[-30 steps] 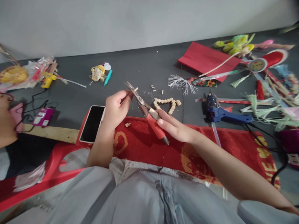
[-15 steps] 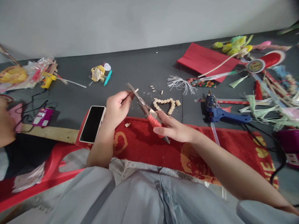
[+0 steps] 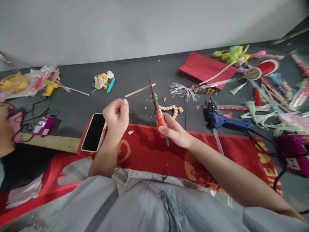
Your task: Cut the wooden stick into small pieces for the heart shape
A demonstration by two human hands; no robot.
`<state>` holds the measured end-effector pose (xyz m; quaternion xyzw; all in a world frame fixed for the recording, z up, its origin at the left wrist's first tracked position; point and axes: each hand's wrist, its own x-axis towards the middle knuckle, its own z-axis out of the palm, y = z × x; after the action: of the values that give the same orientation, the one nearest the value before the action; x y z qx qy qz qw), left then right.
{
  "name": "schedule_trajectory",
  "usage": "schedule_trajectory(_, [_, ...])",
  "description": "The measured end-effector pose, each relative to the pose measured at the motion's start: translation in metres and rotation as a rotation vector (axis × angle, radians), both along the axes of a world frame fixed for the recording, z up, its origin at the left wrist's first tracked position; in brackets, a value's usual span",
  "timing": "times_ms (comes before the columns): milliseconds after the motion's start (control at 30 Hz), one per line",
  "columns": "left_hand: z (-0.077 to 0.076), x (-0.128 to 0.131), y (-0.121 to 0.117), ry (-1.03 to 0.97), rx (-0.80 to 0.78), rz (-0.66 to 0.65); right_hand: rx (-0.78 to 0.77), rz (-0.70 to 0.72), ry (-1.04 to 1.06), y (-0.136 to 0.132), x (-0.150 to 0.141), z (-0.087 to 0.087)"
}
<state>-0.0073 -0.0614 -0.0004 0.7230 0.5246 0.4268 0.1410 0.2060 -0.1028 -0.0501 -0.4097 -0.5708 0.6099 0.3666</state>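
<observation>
My left hand (image 3: 117,116) is closed in a loose fist above the table, near the red cloth's edge; whatever its curled fingers may hold is hidden. My right hand (image 3: 175,129) grips the red-wrapped handles of a pair of metal shears (image 3: 155,100), their long jaws pointing away from me. Just left of the shears' tip, a thin wooden stick (image 3: 137,91) lies on the table. Partly behind the shears is a heart outline made of small wooden pieces (image 3: 174,111). Short cut pieces (image 3: 164,99) and crumbs are scattered around it. One small joined piece (image 3: 130,132) rests on the red cloth.
A phone (image 3: 94,132) lies by my left forearm. On the right are a blue glue gun (image 3: 220,120) with its cord, red paper (image 3: 206,71), a red ribbon spool (image 3: 263,69) and tassels. A yellow glue gun (image 3: 50,87) and another person's arm (image 3: 6,132) are at left.
The stick has left my left hand and now lies on the table. My left hand has drawn back from the jaws into a fist, while the shears have turned more upright.
</observation>
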Motion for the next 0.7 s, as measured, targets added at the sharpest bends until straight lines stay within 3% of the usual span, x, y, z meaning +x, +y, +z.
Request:
schedule_trajectory(33, [0.0,0.002,-0.003,-0.01,-0.028,-0.001,-0.006,-0.005,0.023,0.0,-0.001,-0.001])
schedule_trajectory(200, [-0.005,0.023,-0.013,-0.038,-0.308,-0.376,0.043,0.004,0.083,-0.004,-0.004,-0.002])
schedule_trajectory(267, [-0.008,0.029,-0.014,-0.108,-0.371,-0.454,0.089,0.016,0.084,-0.005,-0.006,-0.004])
schedule_trajectory(533, [-0.014,0.033,-0.013,-0.362,-0.592,-0.555,0.241,0.09,0.033,-0.007,-0.008,-0.004])
schedule_trajectory(700, [-0.018,0.035,-0.017,-0.436,-0.574,-0.545,0.304,0.127,-0.023,-0.008,-0.005,0.001])
